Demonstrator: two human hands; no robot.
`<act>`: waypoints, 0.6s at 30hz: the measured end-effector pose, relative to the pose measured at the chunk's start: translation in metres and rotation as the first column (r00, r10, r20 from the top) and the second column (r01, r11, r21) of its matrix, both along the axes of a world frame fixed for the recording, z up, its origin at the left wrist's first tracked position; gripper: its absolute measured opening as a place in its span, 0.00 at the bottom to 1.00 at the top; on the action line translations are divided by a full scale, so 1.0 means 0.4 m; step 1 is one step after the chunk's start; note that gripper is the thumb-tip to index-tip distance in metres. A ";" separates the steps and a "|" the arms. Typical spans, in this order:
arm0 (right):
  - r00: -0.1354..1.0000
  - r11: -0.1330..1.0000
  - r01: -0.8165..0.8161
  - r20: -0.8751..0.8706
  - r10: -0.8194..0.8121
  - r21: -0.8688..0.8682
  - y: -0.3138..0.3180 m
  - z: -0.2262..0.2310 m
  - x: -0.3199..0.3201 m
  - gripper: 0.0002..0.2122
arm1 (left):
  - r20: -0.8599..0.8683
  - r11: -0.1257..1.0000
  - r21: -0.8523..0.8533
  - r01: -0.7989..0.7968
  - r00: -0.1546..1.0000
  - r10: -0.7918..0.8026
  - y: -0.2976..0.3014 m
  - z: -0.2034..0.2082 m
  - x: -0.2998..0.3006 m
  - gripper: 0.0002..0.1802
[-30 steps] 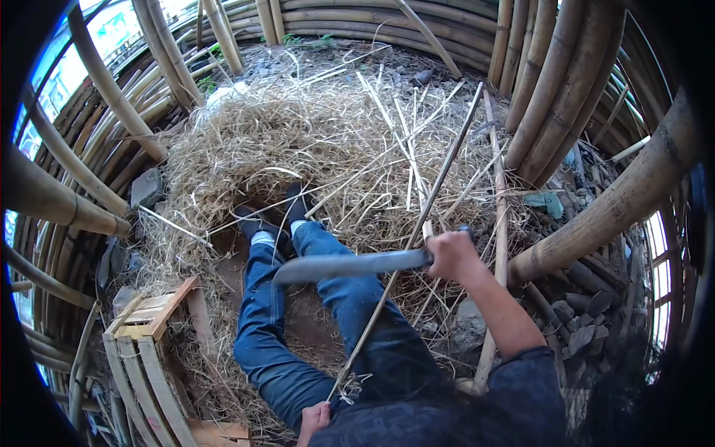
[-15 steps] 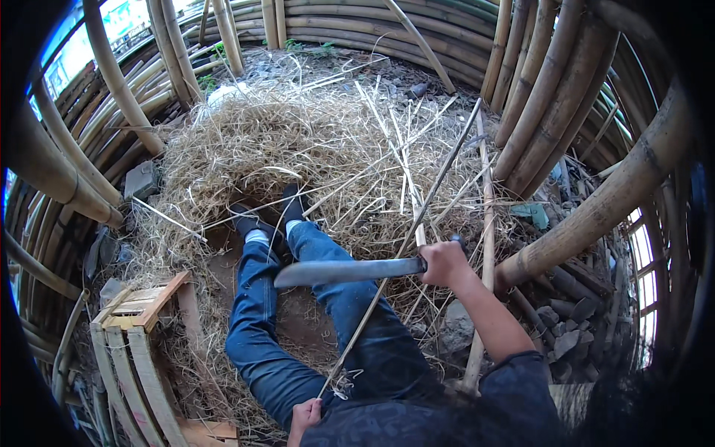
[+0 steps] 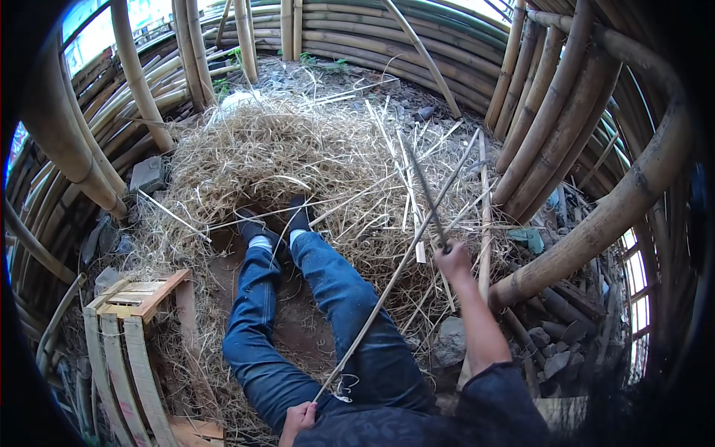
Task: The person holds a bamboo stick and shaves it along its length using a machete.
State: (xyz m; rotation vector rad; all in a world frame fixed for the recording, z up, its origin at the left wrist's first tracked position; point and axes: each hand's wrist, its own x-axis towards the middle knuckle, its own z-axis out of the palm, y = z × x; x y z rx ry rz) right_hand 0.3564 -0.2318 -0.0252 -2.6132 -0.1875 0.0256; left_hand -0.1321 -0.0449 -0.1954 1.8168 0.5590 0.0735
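Note:
My right hand [image 3: 454, 264] is closed round the handle of a machete [image 3: 425, 190]. Its blade appears almost edge-on, a thin dark line pointing away from me and slightly left. At my lap, my left hand [image 3: 299, 417] grips the near end of a long, thin bamboo strip [image 3: 372, 311]. From there the strip slants across my right thigh toward the far right, passing close to the machete in the picture; whether they touch I cannot tell. A little pale frayed fibre [image 3: 344, 387] lies against my jeans beside the strip.
Dry shavings [image 3: 261, 145] are heaped around my feet, with loose pale bamboo slats [image 3: 411, 201] on top. A wooden crate [image 3: 123, 350] stands at left. Thick bamboo poles [image 3: 596, 231] and stones [image 3: 450, 343] are at right, and stacked bamboo [image 3: 402, 52] lines the back.
The machete has swung from lying sideways across my legs, tip left, to pointing away from me. My left hand keeps hold of the bamboo strip.

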 end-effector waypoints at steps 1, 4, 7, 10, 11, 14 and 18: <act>0.985 0.997 -0.078 0.150 0.081 -0.026 -0.022 -0.071 -0.027 0.12 | 0.004 1.000 0.009 0.001 1.000 -0.001 0.003 0.023 0.014 0.15; 0.975 0.955 -0.221 0.079 0.210 0.196 0.010 -0.114 -0.210 0.09 | 0.093 0.990 0.137 -0.039 0.995 0.026 0.002 0.110 0.038 0.15; 0.956 0.917 -0.245 -0.080 0.283 0.313 0.025 -0.180 -0.342 0.08 | -0.054 0.997 -0.081 0.006 0.998 -0.010 0.024 0.064 0.029 0.18; 0.972 0.970 -0.175 -0.129 0.198 0.171 0.018 -0.141 -0.386 0.12 | -0.152 0.967 -0.256 0.002 0.988 -0.042 0.022 0.104 0.040 0.21; 0.955 0.967 -0.202 -0.185 0.230 0.157 0.015 -0.110 -0.378 0.12 | -0.157 0.959 -0.284 0.016 0.985 -0.063 0.020 0.112 0.044 0.22; 0.916 0.958 -0.236 -0.292 0.276 0.166 0.007 -0.061 -0.365 0.12 | -0.194 0.946 -0.324 0.023 0.977 -0.090 0.022 0.115 0.047 0.24; 0.941 0.949 -0.219 -0.208 0.266 0.225 0.001 -0.093 -0.400 0.13 | -0.168 0.966 -0.255 0.046 0.982 -0.091 0.015 0.133 0.055 0.25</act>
